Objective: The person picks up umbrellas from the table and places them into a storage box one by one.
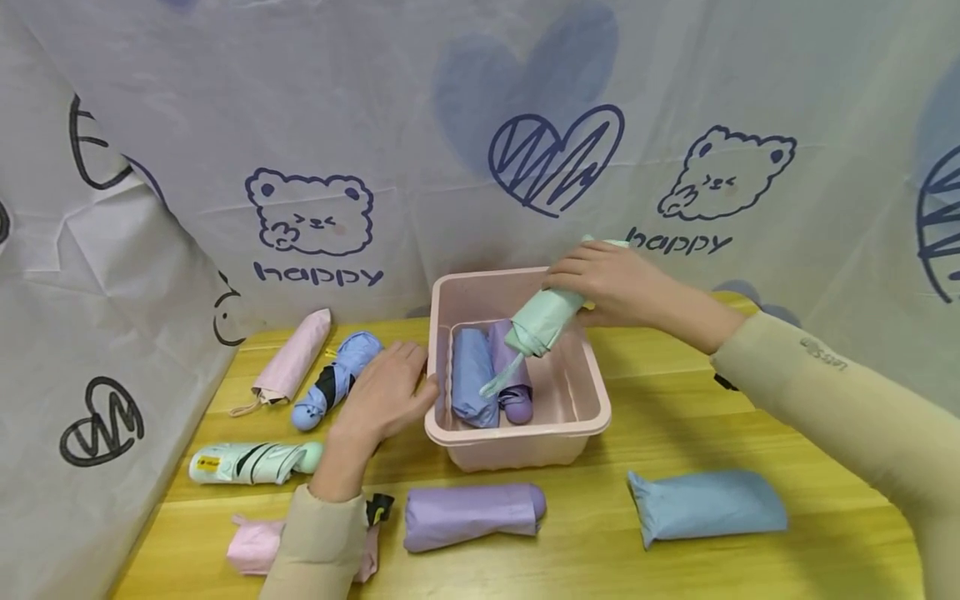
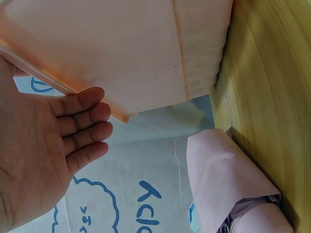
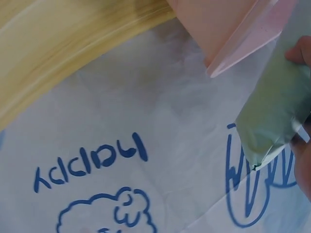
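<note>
My right hand (image 1: 607,279) grips a mint green folded umbrella (image 1: 547,321) above the pink plastic bin (image 1: 517,454). It slants, its wrist loop hanging down over the bin's inside. In the right wrist view, the umbrella's other end (image 3: 267,116) points out past the hand. My left hand (image 1: 390,387) is at the bin's left rim, fingers loosely extended; the left wrist view shows its fingertips (image 2: 99,111) by the rim. Inside the bin a blue folded umbrella (image 1: 472,375) lies beside a purple one (image 1: 517,404), which the mint umbrella partly covers.
Left of the bin lie a pink umbrella (image 1: 292,358), a blue one with a black band (image 1: 352,358) and a mint one (image 1: 247,463). Another pink umbrella (image 1: 255,546) is partly under the left sleeve. In front are a purple umbrella (image 1: 472,517) and a grey-blue one (image 1: 712,504). Printed cloth (image 1: 450,208) hangs behind.
</note>
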`<move>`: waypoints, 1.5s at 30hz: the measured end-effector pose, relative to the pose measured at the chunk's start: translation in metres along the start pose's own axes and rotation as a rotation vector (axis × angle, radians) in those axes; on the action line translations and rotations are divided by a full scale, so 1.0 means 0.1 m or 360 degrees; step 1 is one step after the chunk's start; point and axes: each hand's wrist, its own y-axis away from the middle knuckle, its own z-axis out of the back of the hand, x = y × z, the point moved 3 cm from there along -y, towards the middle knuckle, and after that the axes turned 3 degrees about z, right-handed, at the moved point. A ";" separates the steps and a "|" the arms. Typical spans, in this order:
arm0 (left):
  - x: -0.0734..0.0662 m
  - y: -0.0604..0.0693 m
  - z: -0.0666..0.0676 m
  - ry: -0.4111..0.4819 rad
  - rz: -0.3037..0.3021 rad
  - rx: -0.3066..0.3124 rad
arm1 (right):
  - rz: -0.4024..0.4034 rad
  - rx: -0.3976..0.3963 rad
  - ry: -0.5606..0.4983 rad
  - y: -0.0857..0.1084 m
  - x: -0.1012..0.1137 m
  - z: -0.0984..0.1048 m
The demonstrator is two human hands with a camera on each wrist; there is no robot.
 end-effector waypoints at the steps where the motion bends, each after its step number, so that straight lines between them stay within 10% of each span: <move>1: 0.00 0.00 0.00 0.0001 0.0000 -0.0003 | 0.0021 0.0031 -0.0008 -0.04 0.01 -0.01; 25: 0.00 -0.01 -0.01 -0.0019 0.0005 0.0029 | 0.0544 0.0515 0.0000 -0.49 0.14 -0.42; 45: 0.03 0.00 -0.01 -0.0025 -0.0027 0.0015 | 0.0495 0.0753 -0.0057 -0.58 0.19 -0.76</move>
